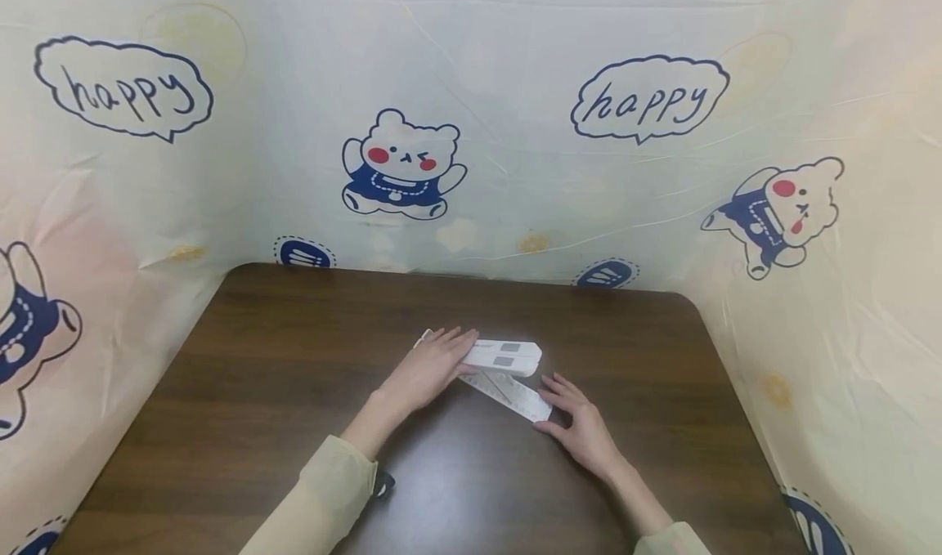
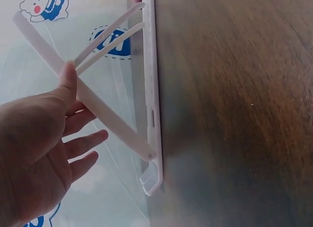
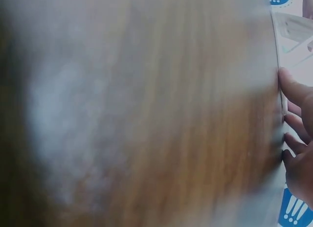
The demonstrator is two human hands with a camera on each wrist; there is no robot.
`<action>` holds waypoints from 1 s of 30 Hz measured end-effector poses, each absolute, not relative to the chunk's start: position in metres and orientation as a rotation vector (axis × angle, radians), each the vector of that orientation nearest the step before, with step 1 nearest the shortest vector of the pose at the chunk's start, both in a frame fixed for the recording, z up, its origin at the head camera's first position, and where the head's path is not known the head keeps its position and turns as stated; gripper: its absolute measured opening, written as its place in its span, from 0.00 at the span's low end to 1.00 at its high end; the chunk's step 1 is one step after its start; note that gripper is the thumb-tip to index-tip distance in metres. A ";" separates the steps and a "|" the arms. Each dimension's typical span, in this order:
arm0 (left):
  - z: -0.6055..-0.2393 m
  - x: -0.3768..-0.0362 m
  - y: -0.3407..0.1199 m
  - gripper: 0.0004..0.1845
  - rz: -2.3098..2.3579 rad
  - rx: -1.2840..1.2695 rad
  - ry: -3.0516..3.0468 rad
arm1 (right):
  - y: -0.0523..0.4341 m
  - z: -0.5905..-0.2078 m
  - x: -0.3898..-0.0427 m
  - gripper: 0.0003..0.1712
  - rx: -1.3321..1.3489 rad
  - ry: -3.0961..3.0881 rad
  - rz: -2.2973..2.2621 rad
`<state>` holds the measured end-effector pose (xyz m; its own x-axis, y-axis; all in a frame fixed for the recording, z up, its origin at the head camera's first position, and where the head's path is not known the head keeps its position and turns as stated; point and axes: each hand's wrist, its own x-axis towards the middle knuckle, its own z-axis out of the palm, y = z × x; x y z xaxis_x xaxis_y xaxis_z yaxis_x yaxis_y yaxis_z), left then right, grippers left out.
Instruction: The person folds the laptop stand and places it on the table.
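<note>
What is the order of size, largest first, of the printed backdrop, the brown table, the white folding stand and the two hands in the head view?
1. Printed backdrop
2. Brown table
Unsure: white folding stand, left hand, right hand; too alike, and the stand is partly covered.

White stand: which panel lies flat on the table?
The lower panel, nearer the right hand; the upper panel, with grey pads, slants up in the left hand.

"happy" stands in 2 speech bubbles (image 1: 651,99) on the cloth backdrop (image 1: 515,32). Blue ovals (image 3: 293,210) there carry exclamation marks (image 3: 292,207).
</note>
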<state>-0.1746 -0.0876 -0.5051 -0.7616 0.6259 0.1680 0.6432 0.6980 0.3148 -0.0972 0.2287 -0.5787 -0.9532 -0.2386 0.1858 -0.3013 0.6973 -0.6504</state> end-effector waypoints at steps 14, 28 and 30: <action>-0.496 -0.179 -0.088 0.30 -0.529 -1.138 -2.835 | 0.219 -0.585 -0.091 0.27 0.444 -2.670 1.215; -0.490 -0.179 -0.083 0.27 -0.499 -1.114 -2.827 | 0.206 -0.608 -0.087 0.26 0.549 -2.539 1.204; -0.491 -0.179 -0.083 0.28 -0.495 -1.123 -2.826 | 0.204 -0.607 -0.085 0.27 0.546 -2.566 1.195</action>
<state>-0.1787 -0.0831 -0.4908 -0.7327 0.6583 0.1730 0.6778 0.6828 0.2725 -0.0850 0.2040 -0.6066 -0.8962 -0.2259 0.3819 -0.4377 0.5912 -0.6774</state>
